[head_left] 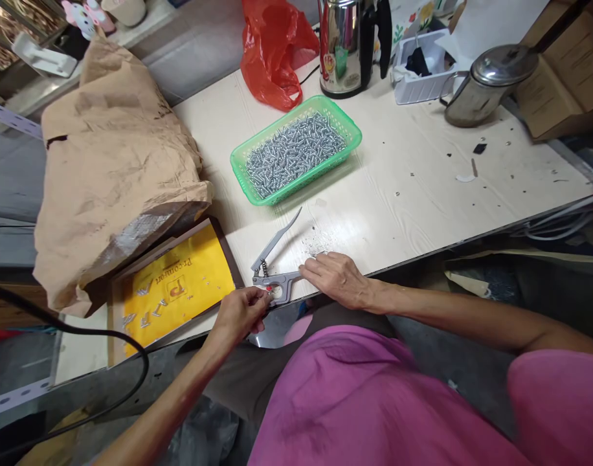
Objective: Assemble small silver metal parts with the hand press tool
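Note:
A grey pair of spring-loaded pliers [276, 246] lies at the table's front edge, its upper handle raised away from the lower one. The coil spring between the handles is visible, along with a red spot near the jaws. At the jaw end, my left hand [241, 312] is closed in a pinch; whatever is between the fingertips is too small to make out. My right hand [339, 278] is closed over the end of the lower handle, with its fingertips partly hidden. Beyond the pliers, a green plastic basket [296, 188] holds many small silvery metal pieces [296, 152].
Left of the pliers lies a shallow box with a yellow sheet [177, 291] and several small metal pieces on it. Behind it stands a large brown paper bag [116, 162]. A red plastic bag [277, 55], a kettle [347, 48], a white tray [420, 90] and a metal pot [485, 87] stand farther back.

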### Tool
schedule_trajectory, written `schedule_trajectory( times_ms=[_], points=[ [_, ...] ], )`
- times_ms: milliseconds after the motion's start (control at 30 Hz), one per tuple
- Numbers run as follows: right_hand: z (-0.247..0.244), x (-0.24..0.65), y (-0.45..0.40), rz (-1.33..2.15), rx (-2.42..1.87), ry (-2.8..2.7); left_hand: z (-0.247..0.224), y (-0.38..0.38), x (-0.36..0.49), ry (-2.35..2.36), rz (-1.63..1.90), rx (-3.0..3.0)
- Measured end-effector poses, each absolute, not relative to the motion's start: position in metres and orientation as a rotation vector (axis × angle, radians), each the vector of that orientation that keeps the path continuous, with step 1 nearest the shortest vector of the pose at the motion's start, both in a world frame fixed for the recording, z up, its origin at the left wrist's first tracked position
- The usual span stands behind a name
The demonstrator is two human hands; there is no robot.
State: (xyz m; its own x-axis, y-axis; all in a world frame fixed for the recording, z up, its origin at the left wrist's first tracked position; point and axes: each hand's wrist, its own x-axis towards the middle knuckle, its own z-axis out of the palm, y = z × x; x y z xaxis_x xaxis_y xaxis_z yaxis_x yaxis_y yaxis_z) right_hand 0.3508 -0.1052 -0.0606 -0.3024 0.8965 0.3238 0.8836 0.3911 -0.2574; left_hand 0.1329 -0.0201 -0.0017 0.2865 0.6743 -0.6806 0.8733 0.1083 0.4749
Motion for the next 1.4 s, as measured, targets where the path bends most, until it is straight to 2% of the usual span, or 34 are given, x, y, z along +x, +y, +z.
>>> schedule_trajectory(
  times_ms=[400, 733, 1133, 1233, 1333, 1400],
  points=[
    [-0.037, 0.364, -0.088, 0.38, -1.681, -2.275, 0.008, 0.001, 0.148, 1.462, -0.352, 1.121],
    [-0.042, 0.377, -0.038, 0.315, -1.539, -2.482, 0.003, -0.001, 0.144, 1.471, -0.316, 1.125],
    [-0.033, 0.368, -0.048, 0.263, -1.539, -2.495, 0.002, -0.009, 0.139, 1.496, -0.259, 1.119],
    [-0.036, 0.364, -0.05, 0.266, -1.554, -2.485, 0.002, -0.018, 0.135, 1.539, -0.26, 1.374],
    [-0.035, 0.361, -0.05, 0.282, -1.552, -2.493, 0.002, -0.028, 0.138, 1.521, -0.108, 2.021],
    [-0.032, 0.36, -0.052, 0.316, -1.559, -2.48, -0.002, -0.029, 0.146, 1.351, 0.041, 2.405]
  ],
)
